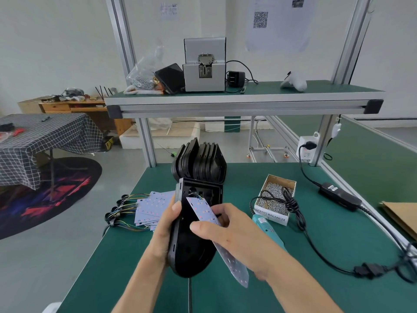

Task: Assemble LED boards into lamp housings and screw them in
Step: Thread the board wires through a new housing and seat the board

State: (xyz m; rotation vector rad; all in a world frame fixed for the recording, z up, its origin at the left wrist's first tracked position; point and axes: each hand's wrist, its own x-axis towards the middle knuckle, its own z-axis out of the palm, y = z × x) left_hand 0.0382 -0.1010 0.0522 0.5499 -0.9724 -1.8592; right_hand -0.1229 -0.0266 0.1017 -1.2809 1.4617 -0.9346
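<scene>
My left hand (165, 231) grips a black lamp housing (191, 251) by its left edge and holds it tilted above the green bench. My right hand (228, 233) pinches a white LED board (204, 211) that lies slanted across the housing's open face, its coloured wires running into the upper part of the housing. The board's lower end (237, 269) sticks out under my right wrist. A pile of further LED boards (151, 206) with wire bundles lies at the left. A row of black housings (199, 161) stands on edge behind.
A cardboard box of screws (276, 199) sits right of centre, with a teal electric screwdriver (264, 224) and its black cable beside it. A power adapter (340, 195) lies further right. The upper shelf carries a screw feeder (204, 66). Brown cardboard (404, 215) lies at the right edge.
</scene>
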